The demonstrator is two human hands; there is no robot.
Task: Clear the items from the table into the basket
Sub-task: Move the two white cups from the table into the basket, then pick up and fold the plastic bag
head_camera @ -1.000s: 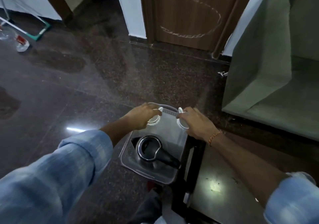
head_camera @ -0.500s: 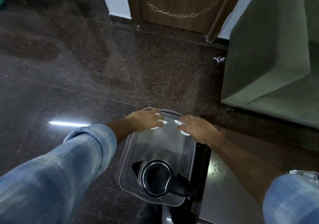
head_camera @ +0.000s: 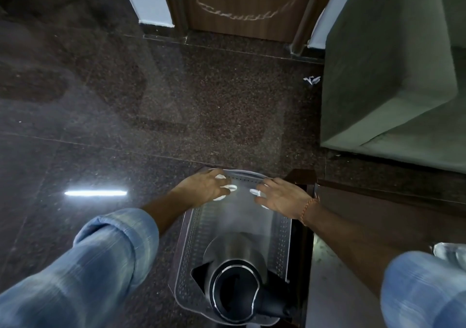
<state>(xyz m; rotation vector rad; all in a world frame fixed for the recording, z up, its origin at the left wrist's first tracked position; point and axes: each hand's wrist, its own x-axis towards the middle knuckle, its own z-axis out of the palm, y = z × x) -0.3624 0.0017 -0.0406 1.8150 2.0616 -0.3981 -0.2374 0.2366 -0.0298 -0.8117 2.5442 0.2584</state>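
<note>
Both hands reach into the far end of the basket (head_camera: 187,239), a grey perforated plastic tub standing on the dark floor just beside the table (head_camera: 335,289), which sits at about three o'clock from it. The left hand (head_camera: 201,187) curls loosely over a small white cup (head_camera: 230,187) at the basket's eleven o'clock, and the right hand (head_camera: 280,196) does the same over another white cup (head_camera: 255,192) at one o'clock; fingers are bent around them rather than spread, though whether they grip or have already let go I cannot tell, as the cups are blurred and mostly covered. A steel kettle (head_camera: 235,277) with a black handle already fills the near end at six o'clock. The step looks like setting both cups down in the free far half. To do it well, lower them until they touch the basket floor before loosening the fingers, keep them upright and just apart so they do not knock, and leave them clear of the kettle. Lift the hands straight up so a finger does not tip either one. Something pale shows at the table's far right edge, too cropped to name.
</note>
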